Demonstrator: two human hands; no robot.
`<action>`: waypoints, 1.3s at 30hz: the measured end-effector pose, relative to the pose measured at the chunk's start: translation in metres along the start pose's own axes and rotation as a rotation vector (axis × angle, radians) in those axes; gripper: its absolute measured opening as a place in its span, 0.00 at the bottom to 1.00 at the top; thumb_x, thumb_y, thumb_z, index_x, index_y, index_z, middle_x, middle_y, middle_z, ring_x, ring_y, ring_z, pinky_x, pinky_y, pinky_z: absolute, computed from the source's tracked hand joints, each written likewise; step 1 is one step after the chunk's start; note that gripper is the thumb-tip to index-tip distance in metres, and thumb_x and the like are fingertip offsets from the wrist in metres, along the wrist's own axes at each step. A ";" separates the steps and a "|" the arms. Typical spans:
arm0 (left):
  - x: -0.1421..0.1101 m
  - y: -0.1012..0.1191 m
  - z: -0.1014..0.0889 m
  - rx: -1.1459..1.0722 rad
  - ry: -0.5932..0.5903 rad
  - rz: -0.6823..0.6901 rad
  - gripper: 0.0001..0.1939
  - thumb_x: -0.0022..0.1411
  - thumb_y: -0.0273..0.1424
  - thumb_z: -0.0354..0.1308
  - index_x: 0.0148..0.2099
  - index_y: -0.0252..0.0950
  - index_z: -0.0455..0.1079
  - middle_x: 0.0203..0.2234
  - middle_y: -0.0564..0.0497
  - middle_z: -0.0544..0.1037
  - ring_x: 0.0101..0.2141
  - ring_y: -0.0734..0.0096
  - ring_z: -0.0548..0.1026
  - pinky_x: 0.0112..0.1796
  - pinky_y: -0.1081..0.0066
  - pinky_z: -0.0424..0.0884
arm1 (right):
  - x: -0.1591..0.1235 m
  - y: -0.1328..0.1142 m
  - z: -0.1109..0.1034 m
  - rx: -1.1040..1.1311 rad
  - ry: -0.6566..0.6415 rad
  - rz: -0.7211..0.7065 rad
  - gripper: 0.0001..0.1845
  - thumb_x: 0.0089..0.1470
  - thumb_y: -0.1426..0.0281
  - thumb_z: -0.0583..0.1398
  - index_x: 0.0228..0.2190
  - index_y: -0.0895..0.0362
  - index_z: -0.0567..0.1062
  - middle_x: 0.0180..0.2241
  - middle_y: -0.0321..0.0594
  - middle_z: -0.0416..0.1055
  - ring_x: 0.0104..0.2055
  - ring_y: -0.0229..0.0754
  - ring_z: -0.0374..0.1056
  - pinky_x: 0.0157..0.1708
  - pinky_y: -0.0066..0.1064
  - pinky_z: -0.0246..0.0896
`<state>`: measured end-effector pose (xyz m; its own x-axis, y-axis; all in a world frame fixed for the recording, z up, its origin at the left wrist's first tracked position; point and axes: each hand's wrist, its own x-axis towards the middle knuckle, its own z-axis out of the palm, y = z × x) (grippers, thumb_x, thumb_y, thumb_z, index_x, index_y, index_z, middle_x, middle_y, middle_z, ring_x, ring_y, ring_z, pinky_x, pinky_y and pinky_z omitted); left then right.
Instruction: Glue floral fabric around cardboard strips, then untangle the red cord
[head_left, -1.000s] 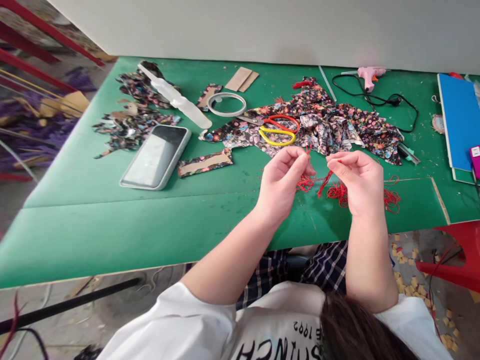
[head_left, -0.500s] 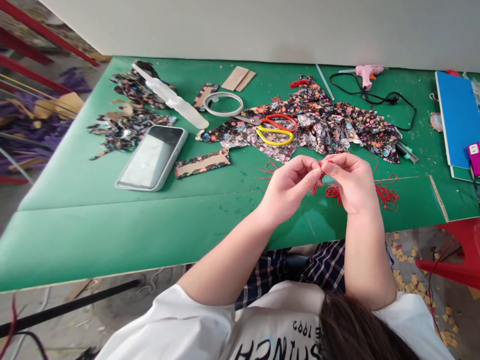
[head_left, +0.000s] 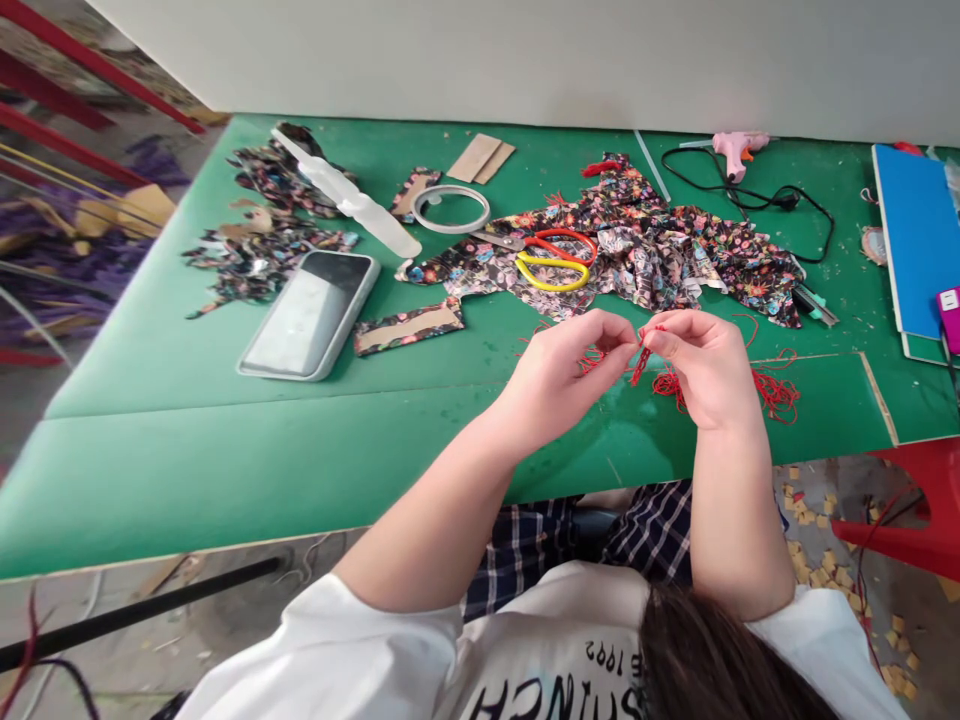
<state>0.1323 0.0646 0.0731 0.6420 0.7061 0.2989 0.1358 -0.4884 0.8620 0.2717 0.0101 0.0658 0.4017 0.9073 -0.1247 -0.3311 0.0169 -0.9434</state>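
Note:
Over the front part of the green table, my right hand (head_left: 709,370) pinches a small bundle of red cord (head_left: 640,368) between thumb and fingertips. The bundle hangs down in the gap between my hands. From the other side, my left hand (head_left: 577,360) is closed in a pinch at the bundle's upper end, thumb against fingers; the exact strand it grips is too small to make out. Loose red threads (head_left: 776,392) lie under and beside my right hand. More thread shows behind my left hand.
Beyond my hands lie floral cloth (head_left: 660,255) and scissors (head_left: 555,262) with red and yellow handles. To the left are a phone (head_left: 307,318), a tape roll (head_left: 450,210), a white plastic strip (head_left: 349,195) and cloth scraps (head_left: 262,255). A pink glue gun (head_left: 735,152) and blue board (head_left: 915,240) are right.
My left hand has shifted slightly left, away from my right hand, and more of the red bundle shows between them. My right hand has stayed nearly in place.

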 end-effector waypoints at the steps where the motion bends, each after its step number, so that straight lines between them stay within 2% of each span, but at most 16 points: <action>1: 0.000 0.001 -0.002 0.062 -0.010 0.032 0.04 0.60 0.29 0.54 0.31 0.38 0.67 0.25 0.55 0.73 0.26 0.75 0.69 0.32 0.74 0.65 | 0.000 0.000 0.000 0.016 0.000 -0.003 0.15 0.22 0.64 0.74 0.14 0.53 0.75 0.22 0.30 0.73 0.26 0.31 0.66 0.28 0.27 0.64; 7: 0.002 0.002 -0.008 0.206 -0.053 0.199 0.04 0.61 0.27 0.52 0.33 0.38 0.67 0.27 0.55 0.74 0.29 0.74 0.70 0.33 0.75 0.65 | -0.001 0.000 0.001 -0.022 0.015 -0.055 0.14 0.25 0.64 0.73 0.16 0.53 0.75 0.22 0.30 0.73 0.25 0.31 0.65 0.26 0.27 0.62; 16: 0.002 0.002 -0.009 0.325 -0.074 0.229 0.06 0.63 0.30 0.49 0.34 0.38 0.66 0.27 0.52 0.74 0.29 0.71 0.70 0.34 0.72 0.66 | -0.003 0.001 -0.001 -0.161 0.008 -0.088 0.12 0.31 0.62 0.71 0.18 0.53 0.76 0.20 0.31 0.72 0.25 0.32 0.64 0.26 0.28 0.62; 22: 0.003 0.002 -0.010 0.404 -0.083 0.232 0.07 0.63 0.32 0.49 0.35 0.39 0.67 0.27 0.51 0.74 0.30 0.68 0.70 0.36 0.69 0.66 | -0.003 0.002 -0.003 -0.225 0.009 -0.098 0.12 0.32 0.62 0.70 0.20 0.54 0.76 0.24 0.32 0.75 0.29 0.35 0.69 0.33 0.31 0.67; 25: 0.002 0.001 -0.010 0.400 -0.061 0.239 0.07 0.63 0.31 0.50 0.34 0.38 0.67 0.27 0.51 0.74 0.29 0.68 0.70 0.36 0.70 0.66 | -0.004 0.001 -0.003 -0.267 0.000 -0.125 0.11 0.35 0.63 0.70 0.20 0.54 0.76 0.24 0.32 0.74 0.29 0.34 0.68 0.31 0.30 0.65; 29: 0.000 0.002 -0.004 0.313 0.009 0.171 0.06 0.62 0.30 0.51 0.33 0.38 0.67 0.27 0.52 0.75 0.29 0.70 0.71 0.35 0.71 0.66 | -0.004 0.000 0.000 -0.234 -0.019 -0.135 0.11 0.38 0.60 0.68 0.21 0.54 0.76 0.22 0.31 0.72 0.27 0.33 0.65 0.29 0.28 0.62; 34: -0.002 0.005 0.009 0.020 0.098 -0.010 0.04 0.60 0.30 0.53 0.32 0.38 0.65 0.25 0.54 0.73 0.26 0.75 0.69 0.31 0.75 0.66 | -0.004 0.004 0.004 -0.051 -0.051 -0.124 0.14 0.39 0.56 0.67 0.23 0.53 0.74 0.26 0.32 0.72 0.30 0.33 0.66 0.34 0.29 0.65; 39: -0.002 0.001 0.015 -0.220 0.076 -0.082 0.06 0.60 0.32 0.54 0.31 0.37 0.64 0.23 0.54 0.70 0.24 0.77 0.66 0.27 0.75 0.63 | -0.003 0.004 0.001 -0.029 0.028 -0.187 0.14 0.40 0.56 0.66 0.24 0.52 0.72 0.27 0.32 0.71 0.32 0.34 0.67 0.40 0.32 0.66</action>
<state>0.1426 0.0550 0.0667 0.5759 0.7793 0.2472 0.0119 -0.3104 0.9505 0.2686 0.0073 0.0628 0.4773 0.8775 0.0456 -0.2240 0.1717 -0.9594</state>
